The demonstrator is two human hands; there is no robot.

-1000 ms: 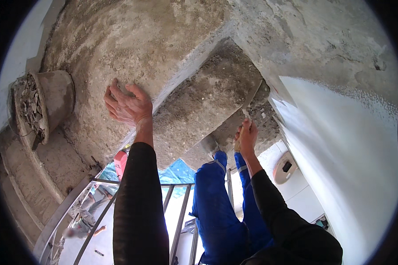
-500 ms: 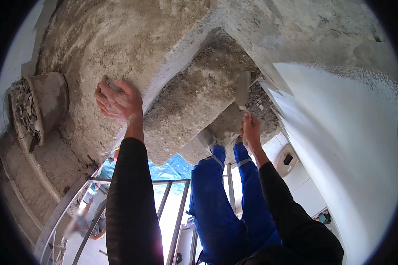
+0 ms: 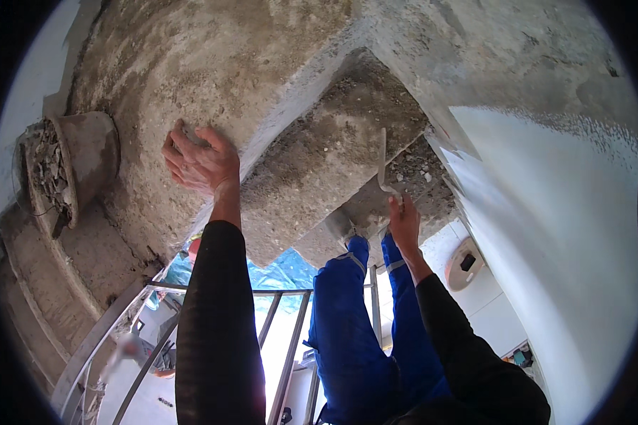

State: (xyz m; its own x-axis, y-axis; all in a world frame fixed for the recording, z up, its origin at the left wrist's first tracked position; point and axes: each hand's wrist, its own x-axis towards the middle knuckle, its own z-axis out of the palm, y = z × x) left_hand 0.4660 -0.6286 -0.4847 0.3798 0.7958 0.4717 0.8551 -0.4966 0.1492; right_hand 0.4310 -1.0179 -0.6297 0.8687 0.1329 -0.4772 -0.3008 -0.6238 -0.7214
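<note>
Against rough concrete [image 3: 312,163], upright trowel [image 3: 383,159]

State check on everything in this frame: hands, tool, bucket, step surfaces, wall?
left hand: flat on the rough concrete, holds nothing
right hand: shut on the trowel handle
trowel: blade edge-on against the step face
bucket: full of rubble
white wall: smooth, plastered
metal railing: in place, behind the arms
</note>
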